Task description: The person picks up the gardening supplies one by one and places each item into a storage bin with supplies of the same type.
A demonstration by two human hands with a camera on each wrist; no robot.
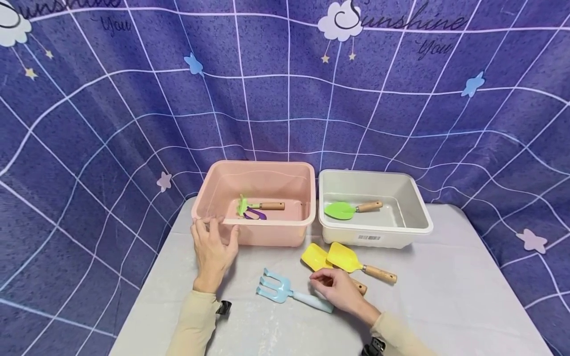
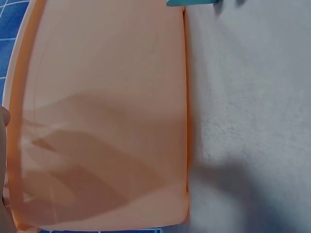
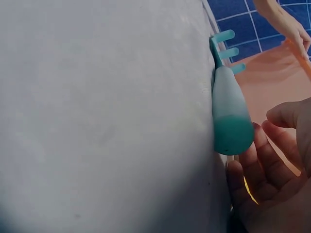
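Note:
My left hand [image 1: 213,252] grips the near left rim of a pink plastic basin [image 1: 271,232], fingers hooked over the edge and thumb on the outer wall. The basin's front wall [image 2: 107,97] fills much of the left wrist view. Inside lie a green hand rake [image 1: 267,205] with a wooden handle and a small purple-edged tool [image 1: 255,214]. My right hand [image 1: 340,289] hovers with loosely bent fingers beside the handle end of a light blue hand fork [image 1: 311,300], nothing between thumb and fingers. It partly covers one yellow hand shovel [image 1: 315,257]; another yellow shovel [image 1: 345,257] overlaps that one.
A white basin [image 1: 374,228] stands right of the pink one, with a green trowel [image 1: 340,210] inside. Both basins stand toward the back of the cloth-covered table [image 1: 450,277]. Behind hangs a blue patterned curtain [image 1: 276,99].

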